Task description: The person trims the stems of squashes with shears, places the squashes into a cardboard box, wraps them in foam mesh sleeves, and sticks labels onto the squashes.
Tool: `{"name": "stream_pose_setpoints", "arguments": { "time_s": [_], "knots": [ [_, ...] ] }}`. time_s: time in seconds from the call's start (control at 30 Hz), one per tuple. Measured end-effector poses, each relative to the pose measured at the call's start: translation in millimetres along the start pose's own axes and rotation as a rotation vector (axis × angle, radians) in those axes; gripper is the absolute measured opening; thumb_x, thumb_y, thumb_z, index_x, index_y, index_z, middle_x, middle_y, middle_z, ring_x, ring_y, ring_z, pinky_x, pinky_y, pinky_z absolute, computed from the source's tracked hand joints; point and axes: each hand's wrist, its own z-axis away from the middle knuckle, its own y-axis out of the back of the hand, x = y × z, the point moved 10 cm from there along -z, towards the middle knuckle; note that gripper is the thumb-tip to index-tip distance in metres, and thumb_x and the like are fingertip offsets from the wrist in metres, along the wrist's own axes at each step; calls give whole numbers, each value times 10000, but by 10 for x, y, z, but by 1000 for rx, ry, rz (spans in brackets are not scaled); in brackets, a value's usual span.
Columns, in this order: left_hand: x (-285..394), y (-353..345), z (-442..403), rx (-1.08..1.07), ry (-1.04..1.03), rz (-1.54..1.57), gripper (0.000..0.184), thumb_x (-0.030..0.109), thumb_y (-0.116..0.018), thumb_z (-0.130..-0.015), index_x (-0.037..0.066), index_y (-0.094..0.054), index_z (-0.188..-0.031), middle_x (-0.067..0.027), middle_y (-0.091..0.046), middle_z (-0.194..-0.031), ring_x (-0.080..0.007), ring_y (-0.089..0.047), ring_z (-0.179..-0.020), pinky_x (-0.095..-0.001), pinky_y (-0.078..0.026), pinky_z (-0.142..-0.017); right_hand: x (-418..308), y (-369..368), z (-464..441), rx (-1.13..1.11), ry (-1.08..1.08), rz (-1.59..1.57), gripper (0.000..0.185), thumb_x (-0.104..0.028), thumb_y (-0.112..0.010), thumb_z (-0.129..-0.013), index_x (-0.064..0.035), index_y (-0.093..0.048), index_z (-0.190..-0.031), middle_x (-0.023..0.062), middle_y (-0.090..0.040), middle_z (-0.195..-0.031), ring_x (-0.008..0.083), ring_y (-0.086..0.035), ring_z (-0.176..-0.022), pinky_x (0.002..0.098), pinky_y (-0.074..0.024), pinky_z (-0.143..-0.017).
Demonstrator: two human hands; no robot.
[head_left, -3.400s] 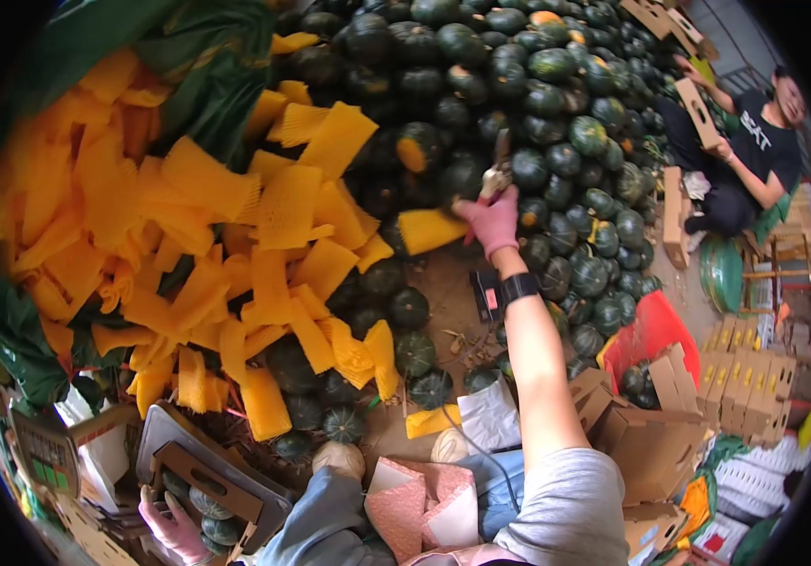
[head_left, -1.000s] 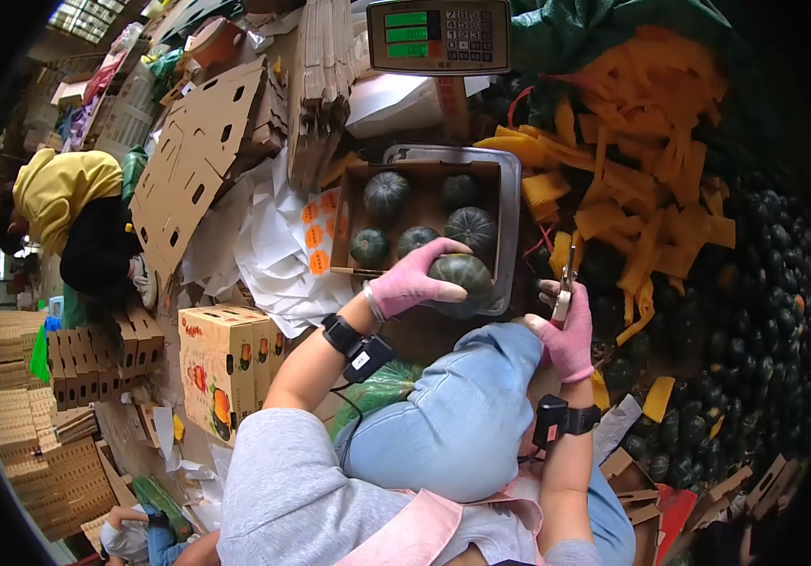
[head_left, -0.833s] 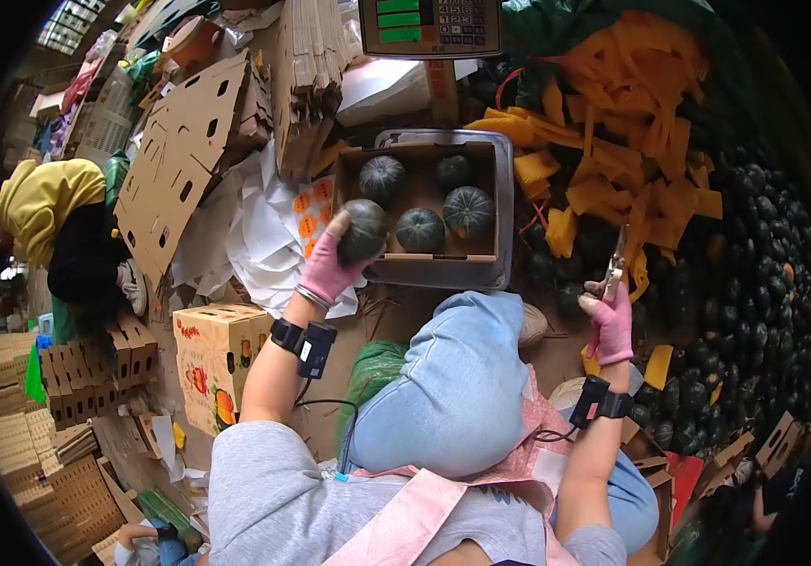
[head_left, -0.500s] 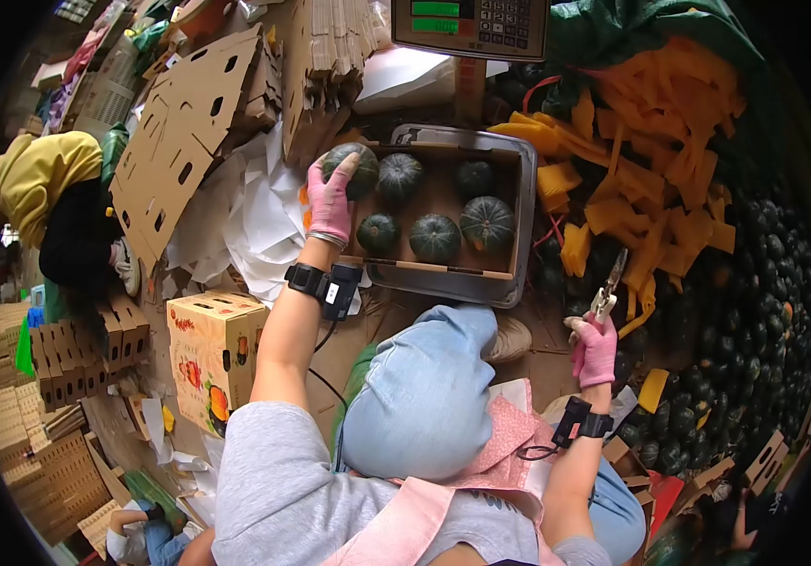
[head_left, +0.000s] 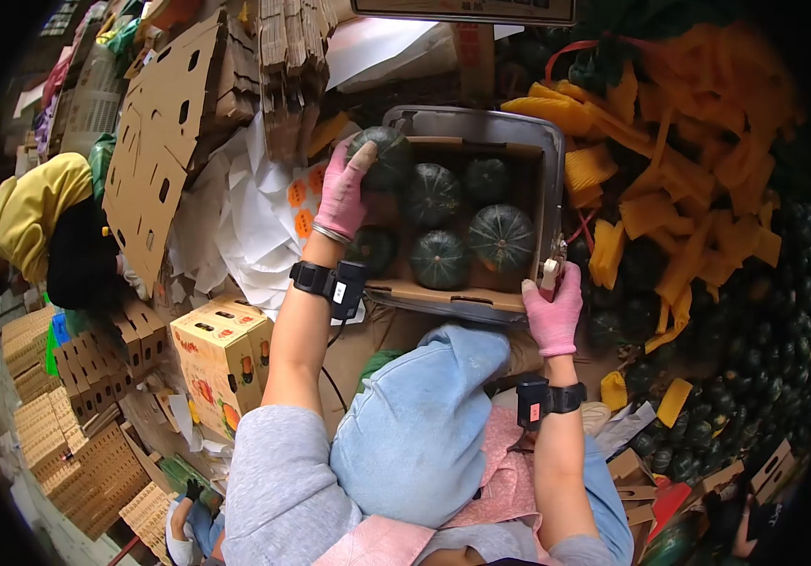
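Observation:
My left hand (head_left: 342, 193), in a pink glove, grips a dark green pumpkin (head_left: 384, 158) at the upper left corner of an open cardboard box (head_left: 467, 298). The box sits inside a grey plastic tray (head_left: 551, 151). Several more pumpkins, such as the striped one (head_left: 501, 238) on the right, lie in the box. Beside the lower right corner of the tray is my right hand (head_left: 556, 307), also gloved in pink, closed around pruning shears (head_left: 551, 271). Their blades are partly hidden and point up along the tray's side.
A scale (head_left: 462, 8) stands beyond the tray. Yellow-orange foam sleeves (head_left: 655, 208) heap at the right, above a large pile of pumpkins (head_left: 764, 349). A printed carton (head_left: 221, 354), flattened cardboard (head_left: 160, 141) and paper sheets (head_left: 235, 222) lie left. A person in yellow (head_left: 37, 217) bends at far left.
My right hand has moved left and up with the shears, to the tray's corner. My left hand stays on its pumpkin, now slightly farther right over the box. The view has shifted somewhat.

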Motion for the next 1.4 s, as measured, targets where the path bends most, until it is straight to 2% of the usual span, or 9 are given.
{"name": "stream_pose_setpoints", "arguments": {
  "time_s": [0.2,0.33,0.47,0.63,0.77,0.9,0.93,1.13,1.4],
  "knots": [
    [520,-134,343,153,-559,-1185,614,305,-766,-761,72,-474,-1249,-157,-602,-1090,-307,-603,-966,-378,-477,-875,-10,7,-7,-1,10,-51,396,-81,-710,-709,-32,-490,-1035,90,-615,-872,182,-605,-770,313,-498,-745],
    [243,198,283,117,-94,-1217,470,214,-652,-848,99,-488,-1273,-189,-628,-1034,-363,-608,-942,-387,-484,-852,75,-11,-25,-13,8,-90,394,-85,-717,-704,-30,-492,-1023,80,-604,-866,164,-588,-766,312,-492,-740],
    [591,27,436,74,-443,-1490,410,70,-554,-868,140,-518,-1270,-161,-633,-1031,-355,-603,-949,-389,-497,-808,136,61,-54,31,-30,-146,421,-117,-752,-703,-26,-499,-1027,65,-597,-916,153,-563,-811,297,-472,-769],
    [1000,332,845,373,-524,-1432,536,-30,-519,-794,190,-513,-1283,-127,-594,-1095,-352,-617,-860,-407,-516,-739,713,1129,-92,417,-70,-165,574,-208,-780,-742,15,-462,-1165,110,-581,-1046,211,-557,-934,333,-438,-873],
    [832,749,1104,452,-457,-1447,600,16,-561,-789,221,-443,-1340,-131,-558,-1161,-354,-623,-861,-420,-528,-724,1207,2251,297,738,-594,285,772,-460,-799,-643,75,-524,-1128,208,-616,-1088,332,-583,-1004,385,-419,-912],
    [713,844,1210,488,-321,-1439,530,-5,-562,-824,144,-465,-1323,-142,-583,-1097,-290,-607,-979,-378,-501,-819,1983,2650,857,791,-992,154,605,-551,-692,-684,45,-630,-600,99,-625,-528,231,-614,-754,325,-458,-818],
    [709,831,1210,479,-336,-1439,527,-1,-565,-824,144,-466,-1322,-142,-583,-1097,-294,-606,-974,-380,-501,-814,2104,2668,978,798,-1002,133,623,-594,-665,-684,-4,-608,-489,140,-677,-686,229,-613,-770,322,-462,-815],
    [796,600,1046,408,-381,-1456,537,4,-601,-784,139,-489,-1292,-136,-585,-1095,-321,-593,-949,-391,-494,-817,2580,2342,1328,853,-1057,-240,707,-692,-572,-715,-6,-691,-840,177,-617,-1065,284,-548,-898,390,-424,-858],
    [974,1,831,232,-697,-1570,686,143,-752,-644,183,-509,-1284,-67,-535,-1172,-291,-492,-1119,-441,-364,-952,2497,2503,1240,818,-1043,-190,631,-671,-487,-785,-72,-681,-842,127,-614,-1013,316,-547,-866,406,-454,-826]
  ]
}}
